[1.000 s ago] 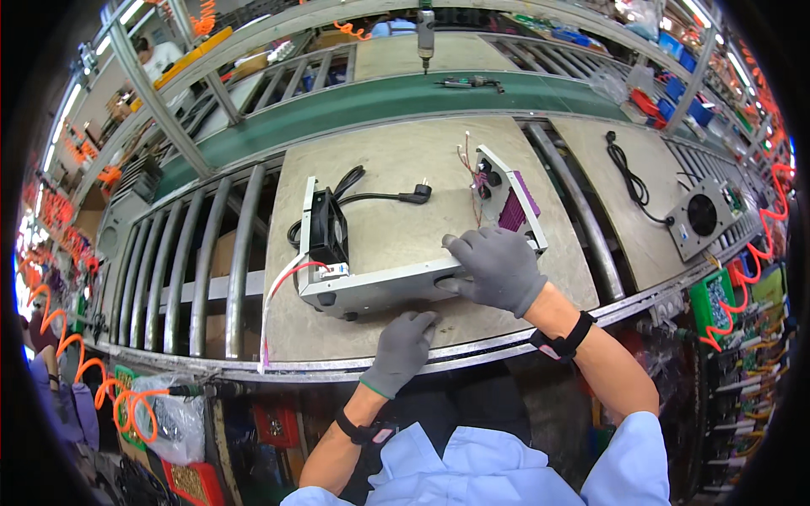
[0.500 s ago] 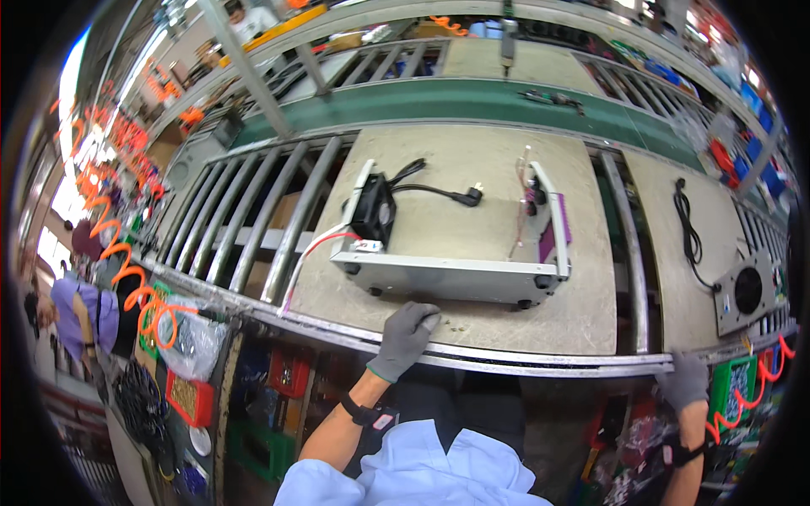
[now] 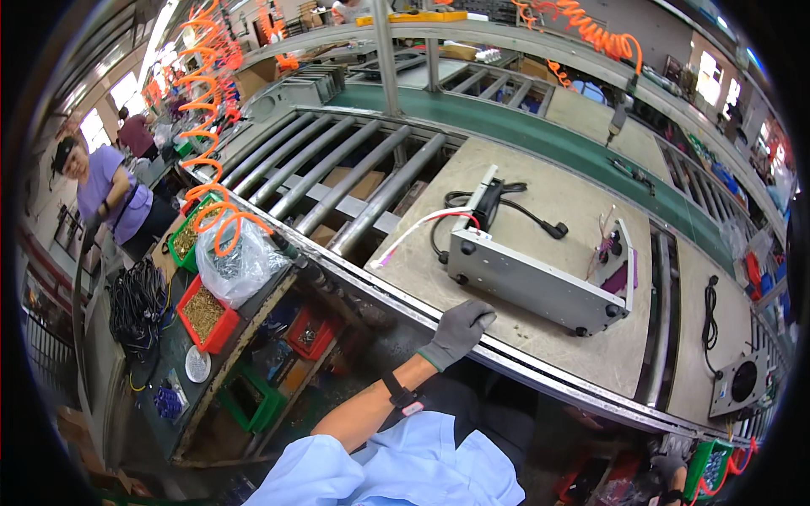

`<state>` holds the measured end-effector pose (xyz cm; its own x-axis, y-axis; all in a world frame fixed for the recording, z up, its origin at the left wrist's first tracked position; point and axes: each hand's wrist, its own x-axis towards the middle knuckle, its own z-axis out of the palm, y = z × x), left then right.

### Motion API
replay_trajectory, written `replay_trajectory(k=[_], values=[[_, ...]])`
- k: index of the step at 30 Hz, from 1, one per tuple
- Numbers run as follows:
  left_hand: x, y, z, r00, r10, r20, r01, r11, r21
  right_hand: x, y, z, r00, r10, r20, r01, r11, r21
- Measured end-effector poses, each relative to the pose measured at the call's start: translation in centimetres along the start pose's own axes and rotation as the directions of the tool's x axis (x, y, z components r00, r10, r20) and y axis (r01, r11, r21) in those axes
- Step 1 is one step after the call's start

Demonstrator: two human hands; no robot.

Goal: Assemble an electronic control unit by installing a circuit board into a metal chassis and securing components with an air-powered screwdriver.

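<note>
My left hand (image 3: pixel 460 334), in a grey glove, is closed at the near edge of a wooden board (image 3: pixel 405 268), with its fingers curled. Whatever it holds, if anything, is hidden. Just beyond it a grey metal casing (image 3: pixel 531 287) stands on the board, open at the top, with dark feet on its near side. A black fan (image 3: pixel 487 205) sits at its left end, and a black power cord (image 3: pixel 527 212) lies behind. Red and white wires (image 3: pixel 426 221) trail off leftward. Low at the right, my gloved right hand (image 3: pixel 669 469) is beside a green bin of screws (image 3: pixel 710 469); its fingers are unclear.
Metal rollers (image 3: pixel 316 173) run left of the board. A second board at the right carries a fan panel (image 3: pixel 742 384) and a coiled cord (image 3: pixel 710 316). Red bins of small parts (image 3: pixel 207 314) and a plastic bag (image 3: pixel 240 266) stand left, below an orange coiled hose (image 3: pixel 202 126). A person (image 3: pixel 114 198) stands far left.
My view has turned left, so the casing and board appear farther right and tilted. My left hand stays closed near the board's edge. The right hand remains near the green bin, lower in the picture.
</note>
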<state>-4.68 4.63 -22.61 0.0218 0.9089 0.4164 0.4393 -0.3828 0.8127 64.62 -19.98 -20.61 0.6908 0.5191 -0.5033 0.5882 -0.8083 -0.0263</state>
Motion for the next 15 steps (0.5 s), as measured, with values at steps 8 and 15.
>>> replay_trajectory(k=[8,15], values=[[0.2,-0.3,0.9,0.977,0.214,0.006,-0.214,0.975,0.06,-18.7,-5.0,-3.2,0.955,-0.262,-0.137,0.285,0.938,0.197],[0.4,0.9,2.0,0.978,0.173,0.118,-0.18,0.982,0.052,-30.6,-14.6,1.2,0.845,-0.512,0.158,0.177,0.545,0.819]])
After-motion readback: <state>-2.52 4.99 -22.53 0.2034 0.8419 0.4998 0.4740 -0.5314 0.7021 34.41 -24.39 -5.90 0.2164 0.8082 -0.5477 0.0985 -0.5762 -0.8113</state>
